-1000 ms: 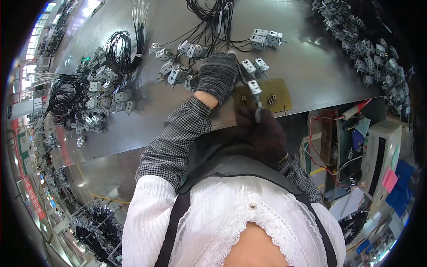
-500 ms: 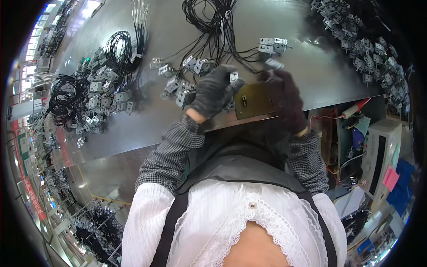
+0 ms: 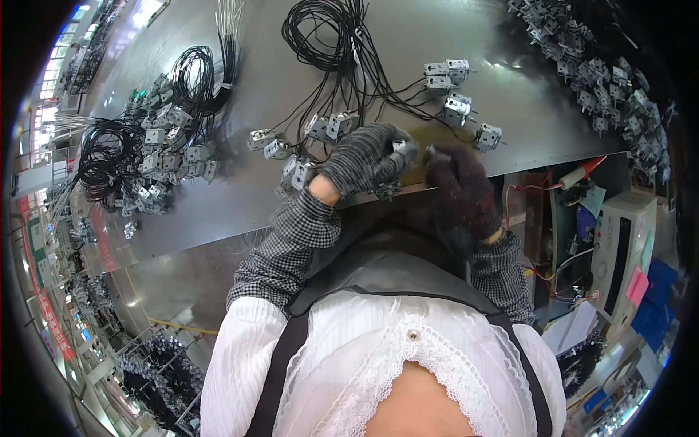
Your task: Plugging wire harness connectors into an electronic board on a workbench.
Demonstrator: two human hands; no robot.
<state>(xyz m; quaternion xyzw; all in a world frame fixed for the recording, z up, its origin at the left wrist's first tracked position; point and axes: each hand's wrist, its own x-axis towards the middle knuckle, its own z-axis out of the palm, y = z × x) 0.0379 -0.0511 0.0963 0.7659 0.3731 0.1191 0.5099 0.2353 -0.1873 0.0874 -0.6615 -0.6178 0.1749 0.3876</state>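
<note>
My left hand (image 3: 370, 159), in a grey striped glove, is closed around a small grey metal connector block (image 3: 401, 147) above the table's near edge. Close to its right, my right hand (image 3: 464, 188) in a dark maroon glove has its fingers pinched together, with a small shiny bit at the tips that I cannot make out. Beneath and between the hands lies a brass-coloured plate (image 3: 421, 164), partly hidden. A bundle of black cables (image 3: 320, 44) runs from the back to several such blocks. Among them are a block (image 3: 488, 137) and another block (image 3: 458, 109) beyond my right hand.
More blocks (image 3: 175, 149) with coiled black cables are heaped at the left of the metal table (image 3: 218, 226). A long pile of grey blocks (image 3: 604, 87) lines the far right. Below the right edge stand a white box-shaped device (image 3: 619, 240) and a red-tipped tool (image 3: 582, 173).
My right hand has drawn back toward me from the block beyond it, and another block now lies there. My left hand has shifted slightly right and nearer. The cable bundle has slid a little left.
</note>
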